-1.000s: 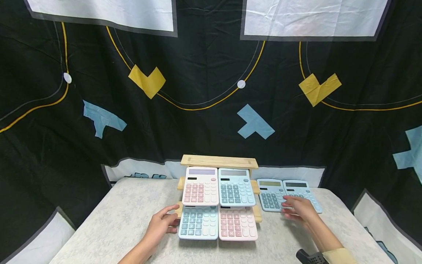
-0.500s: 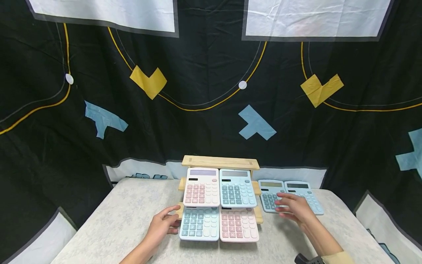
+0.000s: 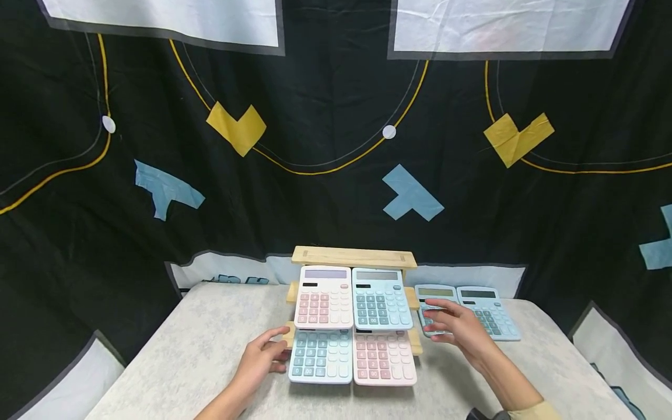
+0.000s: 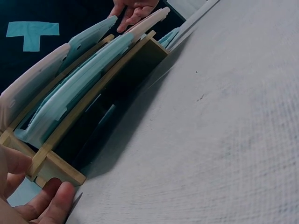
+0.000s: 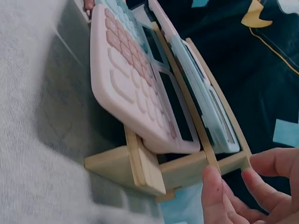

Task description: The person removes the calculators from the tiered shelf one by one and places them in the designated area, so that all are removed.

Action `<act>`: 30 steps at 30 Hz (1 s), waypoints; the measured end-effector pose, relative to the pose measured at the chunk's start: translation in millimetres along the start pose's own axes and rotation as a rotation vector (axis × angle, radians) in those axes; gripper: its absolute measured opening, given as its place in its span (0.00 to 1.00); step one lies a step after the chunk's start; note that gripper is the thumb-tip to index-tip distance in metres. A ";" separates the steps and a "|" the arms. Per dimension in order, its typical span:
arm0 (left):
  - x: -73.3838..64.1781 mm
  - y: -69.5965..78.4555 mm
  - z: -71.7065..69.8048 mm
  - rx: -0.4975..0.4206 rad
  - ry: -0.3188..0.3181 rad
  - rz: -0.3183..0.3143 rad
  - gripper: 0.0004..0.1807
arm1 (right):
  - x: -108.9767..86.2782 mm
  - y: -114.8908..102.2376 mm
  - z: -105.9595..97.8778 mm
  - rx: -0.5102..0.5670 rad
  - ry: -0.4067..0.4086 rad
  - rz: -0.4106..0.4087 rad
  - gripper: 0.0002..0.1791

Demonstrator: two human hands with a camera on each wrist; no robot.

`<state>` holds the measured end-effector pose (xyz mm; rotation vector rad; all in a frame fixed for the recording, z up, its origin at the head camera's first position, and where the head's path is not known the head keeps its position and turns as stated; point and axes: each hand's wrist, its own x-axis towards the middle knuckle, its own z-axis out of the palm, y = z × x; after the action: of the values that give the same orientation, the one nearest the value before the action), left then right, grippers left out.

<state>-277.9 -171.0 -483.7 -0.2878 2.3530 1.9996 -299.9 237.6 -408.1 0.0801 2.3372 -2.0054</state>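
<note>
While the wooden rack (image 3: 354, 256) was touched by the left hand (image 3: 258, 360), fingers parted, the right hand (image 3: 458, 329) was noted loosely spread, four calculators (image 3: 323, 298) being supported between them.

Smooth plastic calculators (image 3: 323, 298), smooth wooden rack (image 3: 354, 256) (bare-looking), creased cloth backdrop (image 3: 315, 216), matt mottled tabletop (image 3: 231, 309)

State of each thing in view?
Wooden rack, standing upright
Upper pink calculator, leaning on rack
Upper blue calculator, likewise
Lower blue calculator, likewise
Lower pink calculator, likewise
Inner right calculator, face up, partly hidden
Outer right calculator, face up
Left hand, holding rack's left end
Right hand, fingers open
</note>
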 end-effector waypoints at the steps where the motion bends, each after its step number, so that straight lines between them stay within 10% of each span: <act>1: -0.4 0.7 0.7 -0.001 -0.001 0.004 0.24 | -0.3 -0.7 1.2 0.001 -0.012 -0.011 0.27; 30: -3.0 1.0 -0.3 0.006 0.016 0.021 0.24 | 2.7 4.1 30.6 0.069 -0.183 -0.093 0.30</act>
<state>-275.1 -170.7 -482.3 -0.2810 2.3812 2.0070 -301.9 207.9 -417.0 -0.2043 2.1977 -2.0386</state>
